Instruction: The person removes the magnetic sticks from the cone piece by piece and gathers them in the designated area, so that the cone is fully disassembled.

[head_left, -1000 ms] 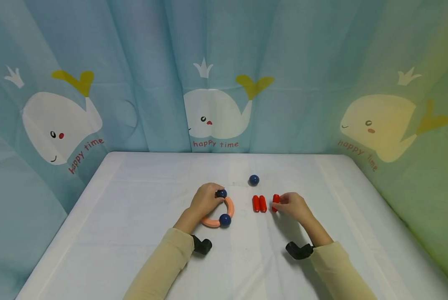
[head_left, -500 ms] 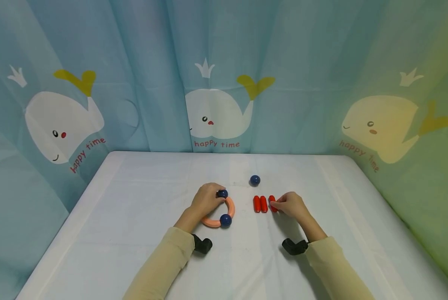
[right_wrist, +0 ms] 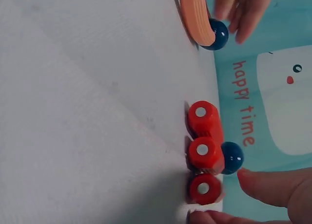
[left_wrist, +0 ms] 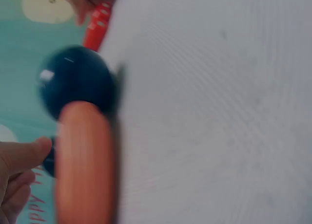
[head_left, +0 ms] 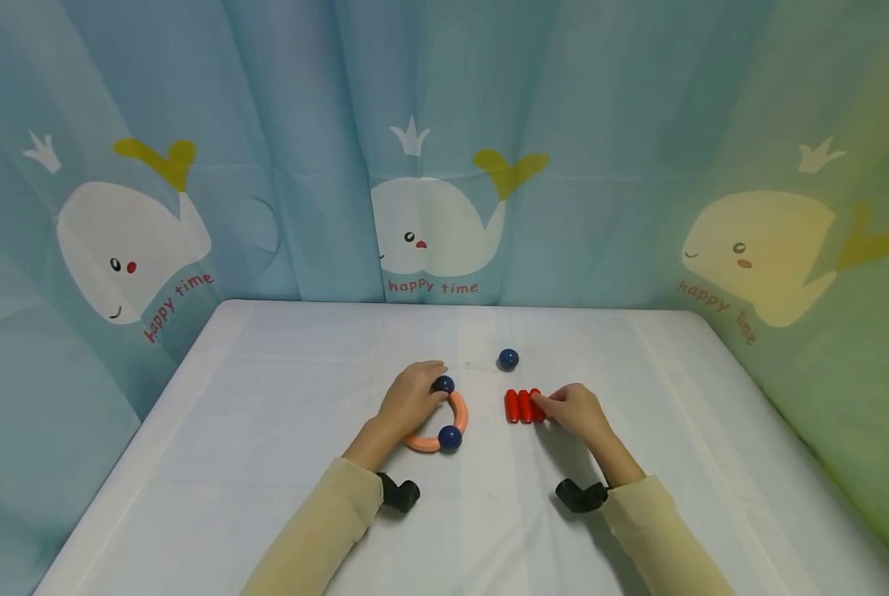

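On the white table my left hand (head_left: 413, 396) is at the ring's far dark blue ball (head_left: 444, 384). Its thumb lies beside the ball and the other fingers spread above it. Curved orange sticks (head_left: 458, 410) and a nearer dark blue ball (head_left: 449, 439) make up the rest of the ring, partly hidden by this hand. My right hand (head_left: 579, 409) pinches a red rod (right_wrist: 204, 189) between thumb and fingers. This rod lies right beside two other red rods (right_wrist: 202, 153), all side by side. In the left wrist view, an orange stick (left_wrist: 85, 165) meets a blue ball (left_wrist: 78, 80).
A loose dark blue ball (head_left: 508, 359) sits beyond the red rods. At the table's (head_left: 325, 348) far edge hangs a blue-green curtain (head_left: 608, 207) with printed whales. Black wrist mounts (head_left: 582, 497) show below both hands.
My right hand has slid the third red rod leftward, up against the other two. The left hand's fingers have lifted a little from the far blue ball, while the ring stays in place.
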